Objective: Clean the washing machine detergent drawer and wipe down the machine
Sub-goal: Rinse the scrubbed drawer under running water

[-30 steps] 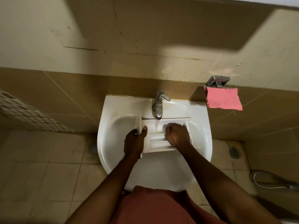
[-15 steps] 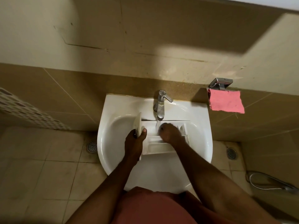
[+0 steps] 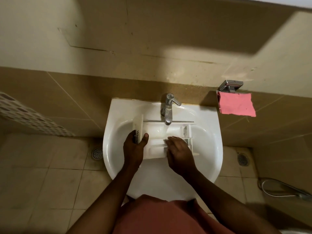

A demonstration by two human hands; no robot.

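A white plastic detergent drawer [image 3: 157, 132] lies across the bowl of a white wash basin [image 3: 207, 149], under a chrome tap [image 3: 168, 109] that runs water into its far compartment. My left hand [image 3: 134, 147] grips the drawer's front panel at the left end, thumb over the inner side. My right hand [image 3: 179, 150] rests on the near compartments with its fingers stretched out flat over the dividers. The washing machine is not in view.
A pink cloth [image 3: 236, 104] hangs from a chrome holder [image 3: 230, 85] on the wall right of the basin. Floor drains [image 3: 97, 153] sit left and right below. A chrome hose [image 3: 283, 190] lies on the floor at the right.
My right hand has slid from the far middle of the drawer, under the water stream, back to the near right compartments. The left hand keeps its grip on the front panel.
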